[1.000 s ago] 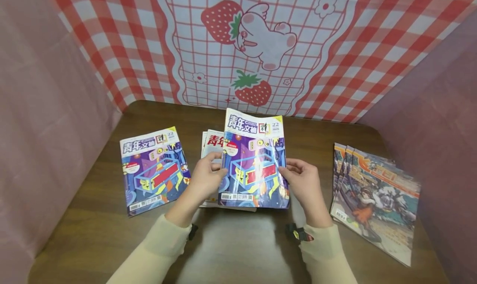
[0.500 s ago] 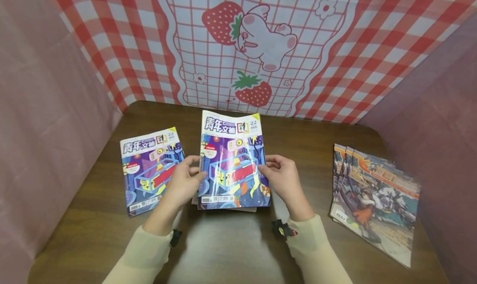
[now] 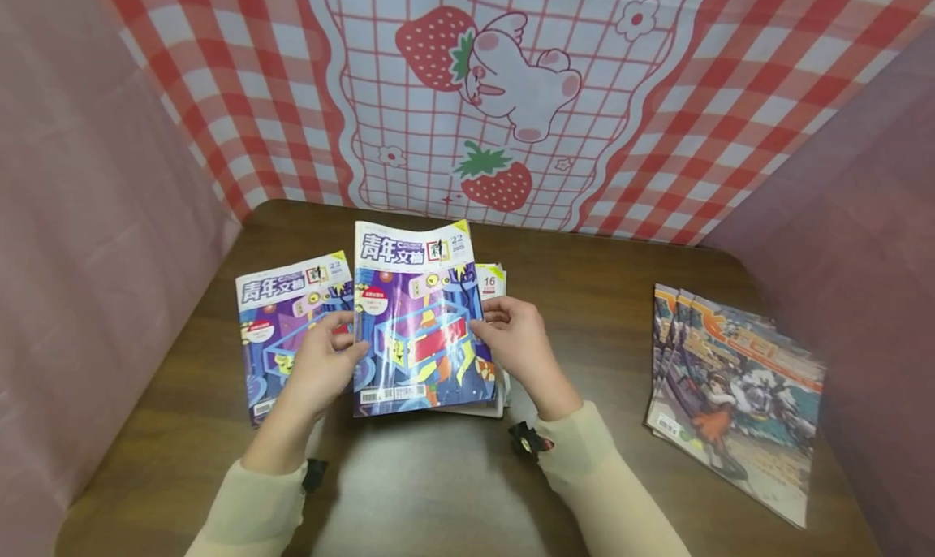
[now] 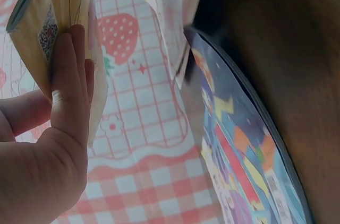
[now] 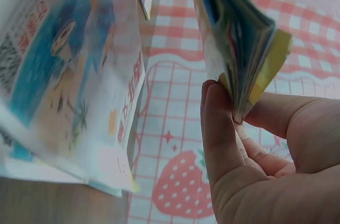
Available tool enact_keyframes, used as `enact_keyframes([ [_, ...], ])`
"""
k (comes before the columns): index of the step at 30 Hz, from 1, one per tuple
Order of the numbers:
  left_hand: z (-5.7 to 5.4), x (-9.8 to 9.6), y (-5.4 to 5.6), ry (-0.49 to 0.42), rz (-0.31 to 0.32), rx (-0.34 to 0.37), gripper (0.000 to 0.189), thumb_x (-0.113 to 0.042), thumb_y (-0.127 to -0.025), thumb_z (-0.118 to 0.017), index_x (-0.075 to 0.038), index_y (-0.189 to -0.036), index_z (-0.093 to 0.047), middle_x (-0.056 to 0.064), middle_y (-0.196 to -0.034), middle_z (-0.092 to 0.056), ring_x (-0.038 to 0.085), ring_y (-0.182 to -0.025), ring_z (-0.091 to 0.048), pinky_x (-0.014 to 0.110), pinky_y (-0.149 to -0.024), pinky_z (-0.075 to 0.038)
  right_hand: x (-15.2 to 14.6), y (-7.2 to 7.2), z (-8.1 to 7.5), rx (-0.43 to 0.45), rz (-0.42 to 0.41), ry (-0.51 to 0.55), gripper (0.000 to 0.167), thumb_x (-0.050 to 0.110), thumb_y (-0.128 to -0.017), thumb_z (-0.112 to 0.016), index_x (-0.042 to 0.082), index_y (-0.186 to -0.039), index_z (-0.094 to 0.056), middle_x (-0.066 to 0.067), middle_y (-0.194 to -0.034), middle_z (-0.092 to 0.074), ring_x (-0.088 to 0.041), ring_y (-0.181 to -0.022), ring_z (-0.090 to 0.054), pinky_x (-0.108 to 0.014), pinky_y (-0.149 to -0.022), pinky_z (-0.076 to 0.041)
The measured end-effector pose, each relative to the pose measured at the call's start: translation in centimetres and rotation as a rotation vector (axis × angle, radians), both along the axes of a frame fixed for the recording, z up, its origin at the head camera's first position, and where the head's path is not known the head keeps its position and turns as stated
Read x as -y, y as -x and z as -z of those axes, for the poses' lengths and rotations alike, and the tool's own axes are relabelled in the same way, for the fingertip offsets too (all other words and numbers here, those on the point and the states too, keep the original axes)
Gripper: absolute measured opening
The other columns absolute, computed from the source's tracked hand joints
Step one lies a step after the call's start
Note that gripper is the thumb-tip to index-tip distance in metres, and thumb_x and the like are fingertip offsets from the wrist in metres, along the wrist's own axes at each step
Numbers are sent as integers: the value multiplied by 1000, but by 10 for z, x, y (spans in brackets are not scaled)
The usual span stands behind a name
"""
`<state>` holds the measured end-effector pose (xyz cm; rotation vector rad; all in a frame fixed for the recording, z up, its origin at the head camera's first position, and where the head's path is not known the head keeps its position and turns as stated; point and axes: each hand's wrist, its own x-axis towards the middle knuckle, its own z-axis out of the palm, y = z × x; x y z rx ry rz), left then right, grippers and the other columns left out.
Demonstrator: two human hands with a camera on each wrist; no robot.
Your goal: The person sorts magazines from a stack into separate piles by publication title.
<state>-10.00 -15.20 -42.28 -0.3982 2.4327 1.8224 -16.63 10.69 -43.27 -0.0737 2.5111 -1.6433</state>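
Note:
Both hands hold up a purple and blue magazine (image 3: 416, 330) with a white title band. My left hand (image 3: 321, 366) pinches its left edge, thumb on the cover, and my right hand (image 3: 519, 342) pinches the right edge. In the right wrist view the held magazine's pages (image 5: 234, 38) sit between thumb and fingers. Beneath it, white-covered magazines (image 3: 491, 279) lie mostly hidden; the right wrist view shows a beach-like picture on a white-edged magazine (image 5: 79, 75). A second purple magazine (image 3: 292, 293) with the same cover lies on the left, partly behind my left hand.
Several overlapping comic-style magazines (image 3: 738, 395) lie at the right of the brown wooden table (image 3: 438, 492). A red and white checked strawberry cloth (image 3: 489, 94) hangs at the back. Pink cloths (image 3: 95, 216) hang along both sides.
Both hands have carried the held magazine leftward, from over the right part of the white-covered magazines toward the left purple one. Their right edge now shows. The other magazines have stayed put.

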Motion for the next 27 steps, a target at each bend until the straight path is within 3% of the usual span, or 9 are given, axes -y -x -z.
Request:
enact_keyframes([
  [4,2,13,-5,-33,-26,26,45,3,-96,-61,7,-139,-47,30,-112,-68,19,-72,-64,27,-55,-52,13,2,-1,3,-34,-5,24,10,-92,-77,-1,-112,-69,-10,-97,-67,-22,-90,-69,-34,-75,-59],
  [8,3,23,-9,-65,-40,40,45,2,-97,-61,5,-139,-47,30,-117,-67,13,-67,-61,30,-46,-50,26,4,-1,10,-53,-17,24,10,-92,-77,-1,-112,-69,-9,-96,-68,-21,-91,-69,-33,-75,-59],
  [11,4,32,-12,-51,-48,26,46,4,-97,-60,8,-140,-46,32,-118,-65,12,-72,-63,30,-53,-54,35,6,2,18,-76,-22,24,10,-91,-78,-1,-111,-69,-8,-95,-69,-20,-89,-70,-33,-74,-59],
  [16,6,45,-17,-65,-56,21,45,6,-97,-58,13,-139,-44,32,-110,-68,14,-67,-65,28,-58,-55,51,10,6,12,-122,-42,22,10,-90,-79,-1,-105,-69,-6,-91,-72,-19,-87,-70,-32,-73,-59],
  [27,9,74,-28,-94,-116,106,51,2,-100,-56,13,-145,-36,34,-120,-63,13,-71,-68,32,-62,-58,87,16,7,35,-182,-114,22,14,-88,-81,2,-104,-71,-4,-91,-70,-18,-89,-66,-34,-76,-57],
])
